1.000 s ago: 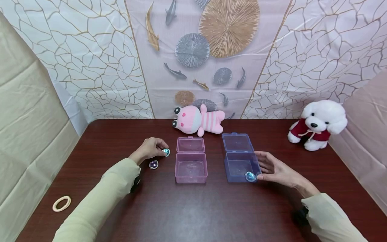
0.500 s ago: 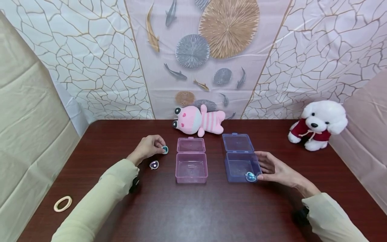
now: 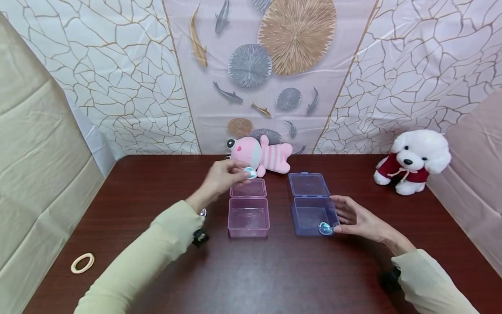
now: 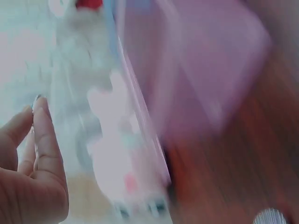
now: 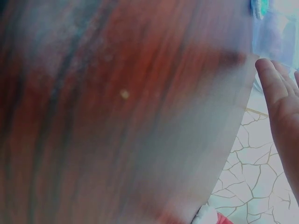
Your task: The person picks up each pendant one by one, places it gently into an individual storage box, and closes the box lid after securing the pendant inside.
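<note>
My left hand (image 3: 224,175) is raised above the open lid of a pink see-through box (image 3: 249,218). Thumb and fingertips pinch a blue gem (image 3: 250,173) with a pale beaded rim; in the left wrist view only its thin edge shows. To the right, a blue see-through box (image 3: 312,218) has its lid laid back. Another blue gem (image 3: 325,228) is at that box's front right corner. Against the box's right side rests my right hand (image 3: 358,221), fingers fairly straight. A purple gem (image 3: 203,212) on the table is mostly hidden by my left wrist.
A pink striped plush toy (image 3: 270,158) lies behind the boxes. At the back right sits a white plush dog (image 3: 415,161) in red. Cream-coloured rings (image 3: 82,263) lie at the left. A patterned cloth (image 3: 251,100) hangs behind the dark wood table (image 3: 251,274).
My left hand has lifted the blue gem off the left of the table and carried it right, over the pink box's lid. The right hand has stayed at the blue box.
</note>
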A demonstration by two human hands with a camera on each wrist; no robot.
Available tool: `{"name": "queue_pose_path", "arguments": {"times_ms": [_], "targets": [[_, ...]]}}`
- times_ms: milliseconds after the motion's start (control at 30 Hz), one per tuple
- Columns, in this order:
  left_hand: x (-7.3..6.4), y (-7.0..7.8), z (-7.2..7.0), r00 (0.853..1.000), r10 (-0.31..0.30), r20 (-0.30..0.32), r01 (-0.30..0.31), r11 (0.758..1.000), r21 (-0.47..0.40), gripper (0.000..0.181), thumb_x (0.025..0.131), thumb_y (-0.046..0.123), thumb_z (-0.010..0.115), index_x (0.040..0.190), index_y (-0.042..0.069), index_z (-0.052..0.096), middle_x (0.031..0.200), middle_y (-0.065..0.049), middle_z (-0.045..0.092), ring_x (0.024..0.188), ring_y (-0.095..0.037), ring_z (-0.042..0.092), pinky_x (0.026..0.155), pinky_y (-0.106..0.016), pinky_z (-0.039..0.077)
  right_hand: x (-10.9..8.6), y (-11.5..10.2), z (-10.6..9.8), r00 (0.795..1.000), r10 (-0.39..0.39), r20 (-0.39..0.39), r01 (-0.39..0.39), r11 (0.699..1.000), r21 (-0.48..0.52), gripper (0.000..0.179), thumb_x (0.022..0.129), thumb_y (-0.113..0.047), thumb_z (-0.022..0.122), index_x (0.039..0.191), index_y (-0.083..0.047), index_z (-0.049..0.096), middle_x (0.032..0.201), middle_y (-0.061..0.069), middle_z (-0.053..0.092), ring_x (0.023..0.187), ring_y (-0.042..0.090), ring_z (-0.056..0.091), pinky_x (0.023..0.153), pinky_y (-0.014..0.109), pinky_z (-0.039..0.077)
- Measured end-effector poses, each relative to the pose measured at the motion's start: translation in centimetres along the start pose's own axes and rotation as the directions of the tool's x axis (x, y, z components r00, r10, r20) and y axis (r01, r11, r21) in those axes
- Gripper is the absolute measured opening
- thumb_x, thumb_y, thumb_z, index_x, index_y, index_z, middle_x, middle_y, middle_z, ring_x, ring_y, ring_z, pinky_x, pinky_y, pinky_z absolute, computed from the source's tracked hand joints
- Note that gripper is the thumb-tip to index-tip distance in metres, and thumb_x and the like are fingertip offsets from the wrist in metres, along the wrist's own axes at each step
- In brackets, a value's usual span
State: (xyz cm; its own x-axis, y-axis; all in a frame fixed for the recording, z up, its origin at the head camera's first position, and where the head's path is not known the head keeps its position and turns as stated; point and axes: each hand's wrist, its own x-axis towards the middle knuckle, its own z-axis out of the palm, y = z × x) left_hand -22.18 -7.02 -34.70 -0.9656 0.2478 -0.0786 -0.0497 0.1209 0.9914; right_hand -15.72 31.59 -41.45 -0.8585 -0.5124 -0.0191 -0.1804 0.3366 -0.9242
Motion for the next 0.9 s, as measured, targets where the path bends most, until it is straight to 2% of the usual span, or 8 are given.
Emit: {"name": "queue_pose_path", "arguments": {"times_ms": [133,233,333,400,500,633,833,900], "targets": [[0.3,0.3,5.2,0.994,-0.061,0.091,0.073,0.988,-0.137,0.034,0.084,-0.001,0.067,0.117,-0.005,0.061,0.095,-0.02,0.068,0.068,-0.015,0.069,0.079,-0.04,0.055,0.0,0.0,0.0,0.999,0.039,-0.006,-0.039,0.999,-0.012,0.073,0.082,-0.001,0.069,0.141,-0.001,0.025,0.144,0.03,0.032,0.121,-0.004,0.045,0.092,0.011,0.042],[0.5,-0.3,8.6,0.986,-0.08,0.149,0.113,0.968,-0.223,0.034,0.084,-0.005,0.065,0.118,-0.008,0.059,0.089,-0.014,0.065,0.066,-0.013,0.068,0.077,-0.035,0.056,0.0,-0.1,0.0,0.998,0.058,-0.009,-0.059,0.998,-0.03,0.074,0.083,-0.003,0.069,0.141,-0.001,0.024,0.144,0.029,0.033,0.125,0.008,0.046,0.093,0.012,0.042],[0.7,-1.0,11.3,0.981,-0.113,0.159,0.152,0.953,-0.262,0.033,0.082,-0.009,0.065,0.115,-0.009,0.06,0.085,-0.01,0.062,0.072,-0.023,0.07,0.073,-0.031,0.057,0.1,-0.2,0.1,0.997,0.077,-0.014,-0.078,0.996,-0.045,0.074,0.082,-0.004,0.069,0.141,-0.002,0.024,0.144,0.027,0.033,0.129,0.025,0.044,0.093,0.014,0.043],[0.8,-1.4,12.7,0.979,-0.146,0.146,0.182,0.944,-0.274,0.032,0.081,-0.011,0.065,0.113,-0.008,0.062,0.087,-0.013,0.065,0.079,-0.03,0.071,0.073,-0.031,0.057,0.2,-0.3,0.1,0.996,0.086,-0.011,-0.087,0.995,-0.049,0.074,0.083,-0.004,0.069,0.142,-0.003,0.024,0.144,0.027,0.033,0.129,0.034,0.041,0.094,0.015,0.044],[0.9,-1.7,14.3,0.976,-0.172,0.136,0.202,0.947,-0.25,0.031,0.08,-0.012,0.066,0.111,-0.008,0.064,0.094,-0.019,0.069,0.085,-0.033,0.069,0.076,-0.034,0.056,0.2,-0.3,0.1,0.995,0.095,-0.009,-0.095,0.994,-0.047,0.074,0.083,-0.004,0.068,0.142,-0.004,0.024,0.144,0.026,0.034,0.13,0.038,0.038,0.094,0.016,0.044],[0.9,-2.0,15.7,0.975,-0.183,0.125,0.204,0.963,-0.177,0.031,0.077,-0.012,0.069,0.108,-0.007,0.066,0.094,-0.019,0.07,0.081,-0.027,0.071,0.074,-0.035,0.057,0.1,-0.4,0.0,0.995,0.097,-0.01,-0.097,0.994,-0.052,0.073,0.084,-0.005,0.068,0.142,-0.005,0.024,0.143,0.025,0.035,0.129,0.034,0.04,0.095,0.016,0.044],[0.8,-2.3,16.9,0.975,-0.185,0.122,0.197,0.977,-0.086,0.029,0.074,-0.01,0.072,0.102,-0.007,0.068,0.086,-0.017,0.072,0.076,-0.023,0.071,0.069,-0.033,0.058,0.1,-0.3,-0.1,0.997,0.082,-0.005,-0.082,0.996,-0.037,0.073,0.083,-0.003,0.068,0.141,-0.004,0.024,0.142,0.027,0.035,0.122,0.002,0.046,0.094,0.014,0.043],[0.8,-2.3,17.2,0.977,-0.178,0.117,0.185,0.981,-0.056,0.028,0.073,-0.009,0.074,0.101,-0.006,0.068,0.084,-0.016,0.072,0.074,-0.022,0.071,0.068,-0.033,0.058,0.1,-0.3,0.0,0.998,0.07,-0.002,-0.07,0.997,-0.03,0.072,0.084,-0.002,0.068,0.141,-0.002,0.024,0.142,0.028,0.034,0.119,-0.005,0.046,0.093,0.013,0.043]]}}
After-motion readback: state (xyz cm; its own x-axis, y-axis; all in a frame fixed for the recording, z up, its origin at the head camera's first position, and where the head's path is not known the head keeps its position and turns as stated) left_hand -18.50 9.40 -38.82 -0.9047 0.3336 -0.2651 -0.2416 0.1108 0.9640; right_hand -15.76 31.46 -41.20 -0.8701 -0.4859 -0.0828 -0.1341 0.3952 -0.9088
